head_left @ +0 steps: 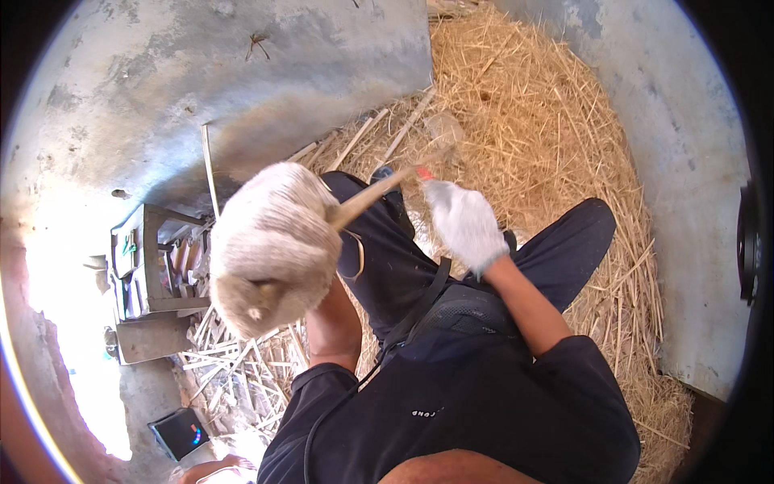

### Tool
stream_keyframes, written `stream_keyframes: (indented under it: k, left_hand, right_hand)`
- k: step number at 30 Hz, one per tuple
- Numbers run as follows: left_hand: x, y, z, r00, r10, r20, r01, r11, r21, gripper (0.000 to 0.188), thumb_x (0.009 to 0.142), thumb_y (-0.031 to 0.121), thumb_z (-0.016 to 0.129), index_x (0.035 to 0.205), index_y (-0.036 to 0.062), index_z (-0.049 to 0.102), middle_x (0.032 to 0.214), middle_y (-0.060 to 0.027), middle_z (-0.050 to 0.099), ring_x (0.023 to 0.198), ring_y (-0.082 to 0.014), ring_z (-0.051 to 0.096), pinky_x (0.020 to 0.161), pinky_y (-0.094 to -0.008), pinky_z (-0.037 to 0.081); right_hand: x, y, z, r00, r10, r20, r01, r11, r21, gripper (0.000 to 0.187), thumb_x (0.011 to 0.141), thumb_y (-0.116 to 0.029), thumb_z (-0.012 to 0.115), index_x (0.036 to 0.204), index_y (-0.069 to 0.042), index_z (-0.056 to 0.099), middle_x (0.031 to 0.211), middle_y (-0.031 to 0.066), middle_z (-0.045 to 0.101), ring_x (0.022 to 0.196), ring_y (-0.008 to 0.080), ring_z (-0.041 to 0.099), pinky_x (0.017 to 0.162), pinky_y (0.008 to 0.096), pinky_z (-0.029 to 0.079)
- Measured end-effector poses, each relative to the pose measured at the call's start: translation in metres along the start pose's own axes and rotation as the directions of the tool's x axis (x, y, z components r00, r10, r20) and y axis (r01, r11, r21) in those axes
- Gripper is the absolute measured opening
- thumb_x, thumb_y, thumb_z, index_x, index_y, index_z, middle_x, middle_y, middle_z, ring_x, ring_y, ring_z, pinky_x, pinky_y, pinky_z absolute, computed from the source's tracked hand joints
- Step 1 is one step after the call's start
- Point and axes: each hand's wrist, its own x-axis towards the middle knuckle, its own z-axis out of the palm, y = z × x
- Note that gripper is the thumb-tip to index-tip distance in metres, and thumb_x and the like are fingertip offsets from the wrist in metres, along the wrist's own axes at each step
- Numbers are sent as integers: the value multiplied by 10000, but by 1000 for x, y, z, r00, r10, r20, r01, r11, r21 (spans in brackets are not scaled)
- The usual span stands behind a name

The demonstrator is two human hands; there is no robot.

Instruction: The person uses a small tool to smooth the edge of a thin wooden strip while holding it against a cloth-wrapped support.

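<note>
My left hand (274, 246), in a pale knitted work glove, is raised close to the camera with its fingers wrapped into a fist. From the fist a light bamboo strip (371, 200) slants away to the upper right, over my knee. My right hand (465, 223), in a white glove, is closed at the strip's far end. A small tool with a red-orange part (424, 172) shows at its fingertips. The tool's other end is blurred, so its kind cannot be made out. My legs in dark trousers (564, 242) are bent on both sides of the right hand.
A deep heap of straw-like shavings (532, 105) covers the floor ahead and to the right. Long loose strips (347, 145) lie by the grey wall (322, 48). At left stand a wooden shelf (157, 266) with items and a dark flat device (179, 434); another person's hand (230, 461) shows below.
</note>
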Motion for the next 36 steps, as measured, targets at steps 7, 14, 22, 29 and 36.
stream_keyframes:
  k: [7,14,22,29,36]
  left_hand:
    - [4,-5,1,983,-72,168,101,980,-171,466,951,393,492,653,58,618,562,-100,581,494,-241,513,503,-400,430]
    - [2,0,10,972,-110,206,143,978,-151,406,961,353,444,698,82,592,585,-83,569,529,-238,467,571,-405,439]
    - [-11,15,21,984,-178,-22,173,976,-131,351,992,297,401,767,75,553,593,-80,545,568,-235,460,619,-426,445]
    - [-13,3,50,993,-115,-31,108,979,-174,435,982,351,404,720,67,604,566,-104,559,558,-240,464,625,-417,435]
    - [-12,3,29,971,-89,-224,65,991,-115,419,991,380,411,718,102,562,545,-73,534,540,-223,469,606,-401,436]
  right_hand:
    - [-43,211,53,854,467,230,-419,879,-226,465,1065,-392,361,1279,-23,548,892,270,676,872,421,676,710,484,522]
    - [-34,-25,-49,988,115,100,-152,776,612,181,999,-173,579,1069,-7,591,824,139,673,754,263,699,669,358,515]
    - [-18,16,10,999,32,-15,-30,997,76,171,975,-226,564,1056,-91,632,802,207,643,650,398,669,551,494,531]
    - [-4,230,81,825,514,237,-428,840,-333,530,1011,-438,368,1115,-43,705,1036,307,687,1005,458,672,852,542,543]
    - [-11,176,63,921,389,21,-388,921,-37,502,1045,-421,400,1017,20,639,887,283,680,861,449,675,728,525,528]
